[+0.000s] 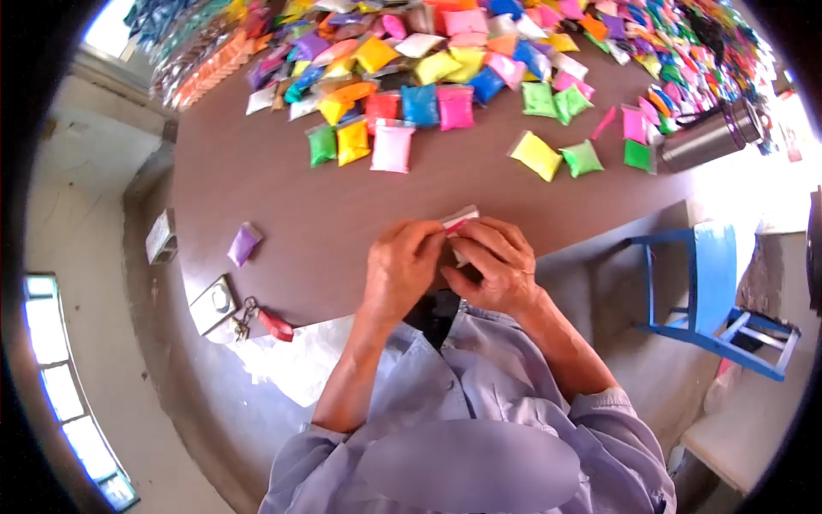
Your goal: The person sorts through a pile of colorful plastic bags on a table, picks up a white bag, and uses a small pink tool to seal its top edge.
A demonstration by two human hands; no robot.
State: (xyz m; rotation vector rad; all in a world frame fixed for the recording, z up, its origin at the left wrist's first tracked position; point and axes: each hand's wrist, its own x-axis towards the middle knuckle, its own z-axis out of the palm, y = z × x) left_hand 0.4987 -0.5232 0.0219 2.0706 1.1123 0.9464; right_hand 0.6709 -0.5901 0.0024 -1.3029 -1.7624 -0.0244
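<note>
Both hands meet near the front of the brown table (300, 188), close to my body. My left hand (398, 265) pinches the left side of a small whitish plastic packet (463, 215) with a red strip across it. On its other side, the fingers of my right hand (499, 267) are curled round the same packet. My fingers cover most of it, so its contents are hidden. Beyond the hands lie a pale pink packet (392, 147), a yellow packet (537, 156) and a light green packet (582, 158).
A heap of colourful packets (419, 47) spreads along the far side. A metal flask (711, 137) lies at the right. At the left are a purple packet (245, 244), a white box-like object (213, 304) and keys (247, 315). A blue chair (715, 278) stands right of the table.
</note>
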